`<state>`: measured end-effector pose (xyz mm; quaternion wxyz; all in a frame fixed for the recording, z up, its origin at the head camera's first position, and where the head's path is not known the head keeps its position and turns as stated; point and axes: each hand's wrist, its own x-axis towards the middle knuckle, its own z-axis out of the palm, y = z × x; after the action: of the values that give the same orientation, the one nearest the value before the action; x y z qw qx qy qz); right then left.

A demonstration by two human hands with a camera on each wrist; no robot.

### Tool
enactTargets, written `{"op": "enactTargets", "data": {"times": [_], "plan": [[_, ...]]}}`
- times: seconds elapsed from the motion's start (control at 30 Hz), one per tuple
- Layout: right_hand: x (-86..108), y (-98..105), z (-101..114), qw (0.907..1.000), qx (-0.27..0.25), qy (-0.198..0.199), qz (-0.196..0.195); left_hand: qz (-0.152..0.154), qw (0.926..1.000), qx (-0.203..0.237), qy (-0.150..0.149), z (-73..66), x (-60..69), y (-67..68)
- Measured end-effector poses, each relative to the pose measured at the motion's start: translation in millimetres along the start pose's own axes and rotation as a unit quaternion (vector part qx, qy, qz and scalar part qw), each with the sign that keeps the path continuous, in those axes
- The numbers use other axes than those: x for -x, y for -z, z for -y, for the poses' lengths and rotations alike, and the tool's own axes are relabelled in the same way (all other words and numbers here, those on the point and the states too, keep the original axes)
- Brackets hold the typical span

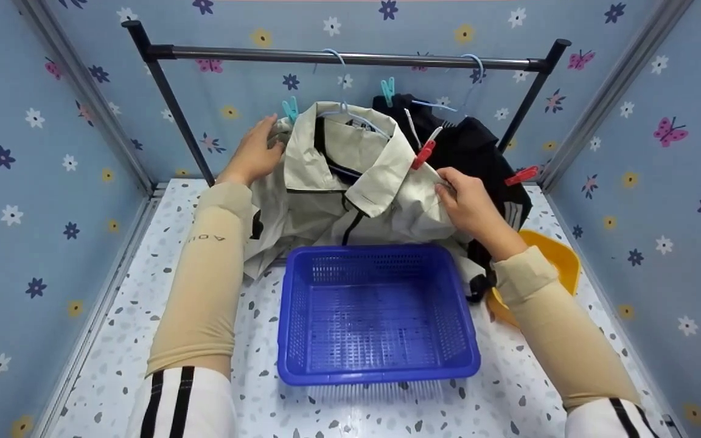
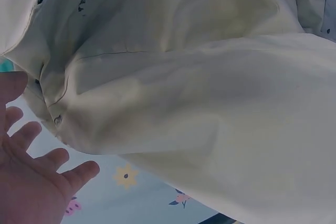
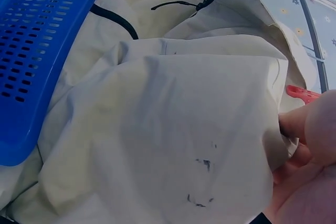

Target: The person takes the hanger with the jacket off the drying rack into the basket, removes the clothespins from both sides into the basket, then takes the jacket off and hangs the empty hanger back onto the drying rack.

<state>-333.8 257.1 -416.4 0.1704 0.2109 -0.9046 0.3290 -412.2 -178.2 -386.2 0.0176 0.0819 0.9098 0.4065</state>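
A light beige jacket (image 1: pixel 311 210) with black trim hangs from a light blue hanger (image 1: pixel 343 108) on the rack. A teal clothespin (image 1: pixel 290 109) is at its left shoulder and a red clothespin (image 1: pixel 424 154) at its right. My left hand (image 1: pixel 256 152) is at the jacket's left shoulder; in the left wrist view its fingers (image 2: pixel 84 174) are spread beside the cloth, gripping nothing. With thumb and fingers, my right hand (image 1: pixel 472 201) pinches the jacket near the right shoulder. The right wrist view shows the thumb (image 3: pixel 296 121) against the fabric.
A blue plastic basket (image 1: pixel 378 376) stands in front of the jacket. Behind to the right, a black garment (image 1: pixel 478 146) hangs with teal and red clothespins. A yellow basin (image 1: pixel 560 261) sits beside my right forearm. The dark rack bar (image 1: pixel 253 55) runs across the back.
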Motion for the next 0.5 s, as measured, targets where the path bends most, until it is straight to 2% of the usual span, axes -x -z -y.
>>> {"op": "enactTargets", "data": {"times": [0.07, 0.13, 0.2, 0.27, 0.37, 0.47, 0.5], "plan": [[-0.8, 0, 2, 1.0, 0.002, -0.001, -0.002, 0.003, 1.0, 0.001, 0.003, -0.4, -0.5, -0.7], [0.0, 4, 16, 1.0, 0.0, -0.002, -0.002, 0.002, 1.0, -0.004, 0.001, -1.1, -1.0, -1.0], [-1.9, 3, 12, 1.0, 0.0, -0.003, -0.005, -0.001, 0.9999, -0.012, 0.0, -1.7, -1.6, -1.3], [-4.0, 2, 3, 0.9999, -0.002, -0.002, -0.011, -0.006, 0.9997, -0.022, -0.001, -2.4, -1.5, -1.6], [-11.1, -7, -29, 0.9998, 0.006, -0.001, -0.02, -0.013, 0.9993, -0.036, 0.001, -3.1, -0.5, -2.0], [-14.1, -6, -34, 0.9995, 0.014, 0.005, -0.026, -0.021, 0.9986, -0.048, 0.001, -2.9, 0.9, -1.6], [-16.6, -10, -43, 0.9992, 0.027, 0.007, -0.03, -0.024, 0.9985, -0.049, 0.001, -2.6, 1.1, -1.5]]}}
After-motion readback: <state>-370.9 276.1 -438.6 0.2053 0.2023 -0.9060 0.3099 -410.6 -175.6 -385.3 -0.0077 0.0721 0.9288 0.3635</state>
